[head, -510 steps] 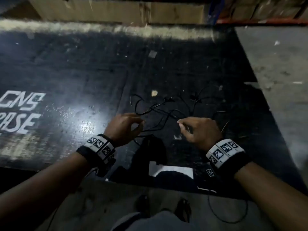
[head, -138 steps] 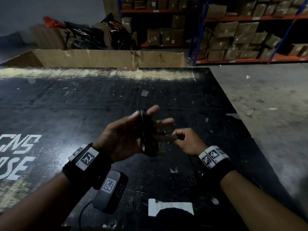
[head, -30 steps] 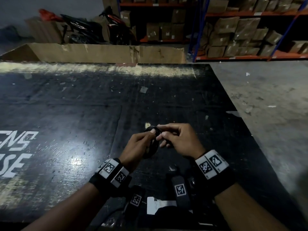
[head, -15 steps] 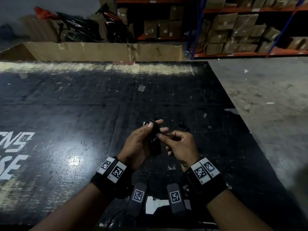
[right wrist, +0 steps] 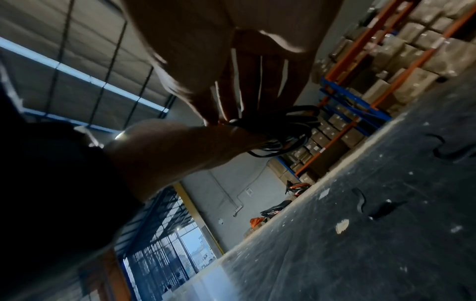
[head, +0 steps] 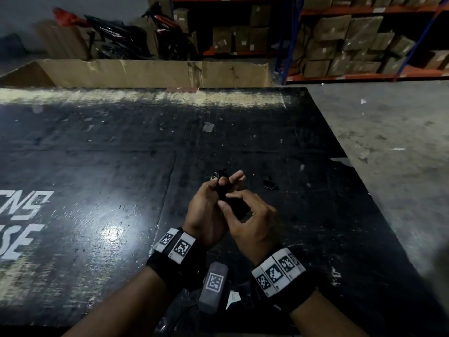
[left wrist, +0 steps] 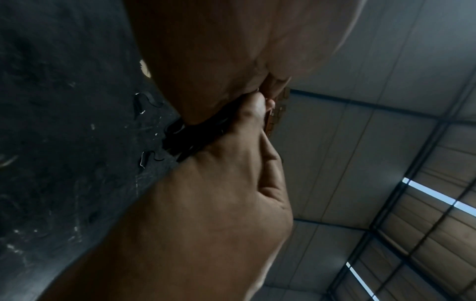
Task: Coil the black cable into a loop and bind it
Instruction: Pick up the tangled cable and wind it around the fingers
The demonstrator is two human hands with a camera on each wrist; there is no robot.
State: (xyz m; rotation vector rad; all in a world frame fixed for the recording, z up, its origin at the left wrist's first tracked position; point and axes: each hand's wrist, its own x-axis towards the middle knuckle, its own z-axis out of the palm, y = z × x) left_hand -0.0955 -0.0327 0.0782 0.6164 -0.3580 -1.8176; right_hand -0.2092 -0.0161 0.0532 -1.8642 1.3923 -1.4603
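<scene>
The black cable [head: 224, 194] is wound into a small tight coil and held up above the black table [head: 97, 166], between both hands. My left hand [head: 226, 183] grips the coil from the left, fingers curled over its top. Just right of it, my right hand [head: 222, 200] pinches the coil's near side with thumb and forefinger. In the left wrist view the cable [left wrist: 185, 138] shows as a dark bundle squeezed between the two hands. The right wrist view shows the cable's [right wrist: 285, 130] loops sticking out past my thumb. Most of the coil is hidden by fingers.
Short black tie pieces [head: 269, 185] lie on the table just right of the hands, also visible as tie pieces [right wrist: 448, 150] in the right wrist view. A cardboard box [head: 145, 72] stands behind the table's far edge. Shelving with cartons [head: 352, 40] is at the back right.
The cable went from a loose spread on the table to a coil in my hands. Over the last second both hands have stayed together on the coil, lifting slightly, and my left fingers have shifted on top.
</scene>
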